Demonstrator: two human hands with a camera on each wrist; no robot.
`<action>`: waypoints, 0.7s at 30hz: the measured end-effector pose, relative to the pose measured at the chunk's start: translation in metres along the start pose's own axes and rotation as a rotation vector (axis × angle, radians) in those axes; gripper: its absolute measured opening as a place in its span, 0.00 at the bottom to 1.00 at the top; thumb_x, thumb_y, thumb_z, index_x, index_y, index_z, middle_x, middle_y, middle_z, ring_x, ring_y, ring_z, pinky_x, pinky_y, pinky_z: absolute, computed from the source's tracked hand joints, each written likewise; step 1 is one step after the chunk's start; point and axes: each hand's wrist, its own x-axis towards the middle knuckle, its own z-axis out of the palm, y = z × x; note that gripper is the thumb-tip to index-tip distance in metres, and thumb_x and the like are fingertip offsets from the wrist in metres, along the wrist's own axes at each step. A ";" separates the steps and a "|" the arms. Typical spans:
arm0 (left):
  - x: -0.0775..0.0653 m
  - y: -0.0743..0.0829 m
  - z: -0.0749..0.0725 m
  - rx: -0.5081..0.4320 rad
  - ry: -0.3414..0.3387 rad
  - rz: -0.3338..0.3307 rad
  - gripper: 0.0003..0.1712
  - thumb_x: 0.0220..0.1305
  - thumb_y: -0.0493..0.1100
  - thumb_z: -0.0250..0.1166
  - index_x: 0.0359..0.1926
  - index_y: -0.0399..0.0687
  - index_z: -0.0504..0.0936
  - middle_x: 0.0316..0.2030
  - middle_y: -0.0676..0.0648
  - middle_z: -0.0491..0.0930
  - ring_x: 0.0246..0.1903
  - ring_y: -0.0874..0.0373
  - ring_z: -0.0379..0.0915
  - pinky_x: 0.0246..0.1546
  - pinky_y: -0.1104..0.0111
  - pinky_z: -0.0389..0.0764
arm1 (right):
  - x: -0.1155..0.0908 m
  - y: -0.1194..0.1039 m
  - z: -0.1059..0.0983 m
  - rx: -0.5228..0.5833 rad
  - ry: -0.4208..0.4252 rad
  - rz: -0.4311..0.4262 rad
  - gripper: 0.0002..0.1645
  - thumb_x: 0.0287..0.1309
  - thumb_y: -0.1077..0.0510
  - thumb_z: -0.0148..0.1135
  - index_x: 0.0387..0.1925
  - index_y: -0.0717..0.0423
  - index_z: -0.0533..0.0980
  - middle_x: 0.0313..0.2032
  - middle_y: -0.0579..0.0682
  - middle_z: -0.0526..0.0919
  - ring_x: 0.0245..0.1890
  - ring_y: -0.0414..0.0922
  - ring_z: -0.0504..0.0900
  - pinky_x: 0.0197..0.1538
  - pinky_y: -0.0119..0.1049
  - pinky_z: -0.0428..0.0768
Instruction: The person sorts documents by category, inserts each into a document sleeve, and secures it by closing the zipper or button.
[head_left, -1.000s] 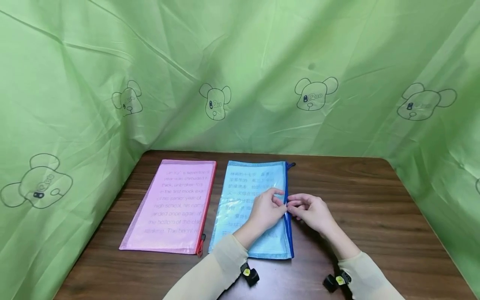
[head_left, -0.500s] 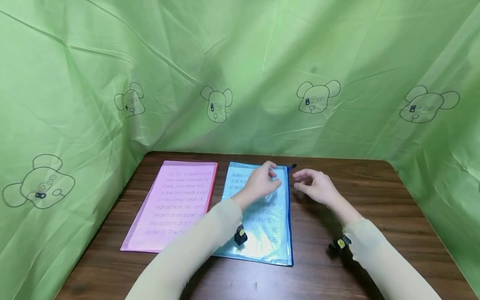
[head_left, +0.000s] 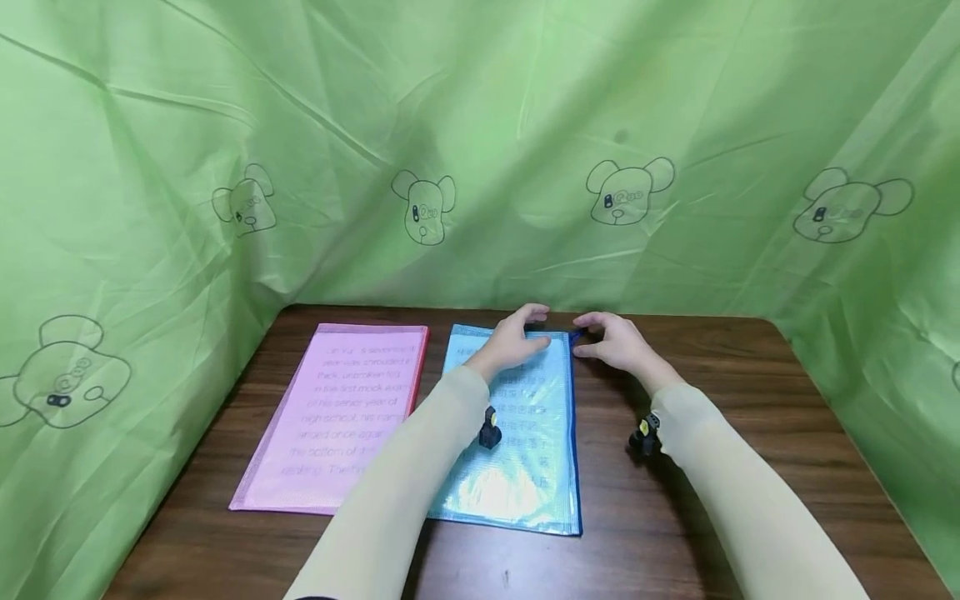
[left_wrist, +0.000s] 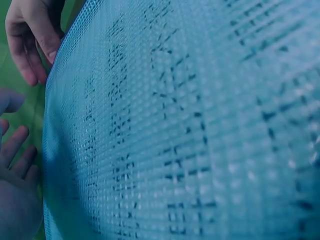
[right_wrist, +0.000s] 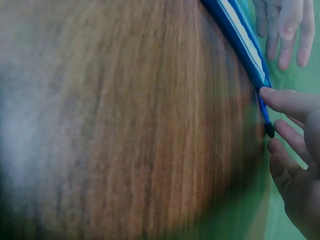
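Observation:
A blue mesh zipper pouch [head_left: 517, 467] lies flat with a sheet of printed characters showing through it. Over its far part hovers my left hand [head_left: 512, 340], fingers loosely bent and holding nothing. My right hand [head_left: 618, 343] is at the pouch's far right corner, thumb and fingers apart around the blue zipper pull cord [head_left: 575, 337]. In the right wrist view, the thumb tip [right_wrist: 267, 94] is right at the corner, and the fingers lie beside the cord's black end [right_wrist: 270, 130]. The dark blue zipper edge [right_wrist: 240, 42] runs to that corner.
Left of the blue pouch lies a pink mesh zipper pouch [head_left: 337, 417] with English text inside and a red zipper edge; the left sleeve [head_left: 405, 483] covers part of it. Both rest on a brown wooden table [head_left: 735, 400]. Green cloth [head_left: 510, 258] hangs behind and at the sides.
Both hands have left the middle of the blue pouch's zipper edge and moved away from the body to its far right corner. The left hand's fingers have loosened.

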 end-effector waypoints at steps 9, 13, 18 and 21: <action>0.002 -0.004 0.008 -0.005 -0.061 -0.006 0.39 0.79 0.45 0.68 0.84 0.56 0.63 0.77 0.49 0.73 0.79 0.50 0.63 0.78 0.52 0.66 | 0.009 0.005 0.012 0.031 -0.004 -0.062 0.28 0.67 0.61 0.77 0.66 0.58 0.82 0.62 0.57 0.87 0.62 0.60 0.82 0.67 0.59 0.78; 0.001 -0.006 0.010 0.001 -0.056 -0.004 0.40 0.78 0.43 0.69 0.83 0.55 0.64 0.75 0.48 0.76 0.78 0.51 0.65 0.78 0.53 0.66 | 0.010 0.004 0.016 0.040 0.013 -0.056 0.23 0.68 0.62 0.75 0.63 0.59 0.84 0.53 0.56 0.90 0.53 0.56 0.85 0.60 0.54 0.81; 0.001 -0.008 0.013 0.021 -0.024 0.014 0.39 0.77 0.41 0.69 0.83 0.51 0.65 0.71 0.48 0.80 0.78 0.49 0.63 0.78 0.52 0.66 | 0.010 0.004 0.018 0.013 0.022 -0.017 0.15 0.71 0.59 0.72 0.57 0.58 0.87 0.41 0.50 0.89 0.45 0.49 0.84 0.53 0.47 0.80; 0.002 -0.009 0.016 0.044 -0.006 0.010 0.38 0.77 0.42 0.69 0.82 0.51 0.66 0.69 0.49 0.81 0.77 0.49 0.61 0.78 0.52 0.66 | 0.010 0.005 0.018 -0.008 0.010 -0.020 0.14 0.74 0.59 0.67 0.56 0.58 0.87 0.43 0.52 0.90 0.46 0.50 0.84 0.54 0.47 0.80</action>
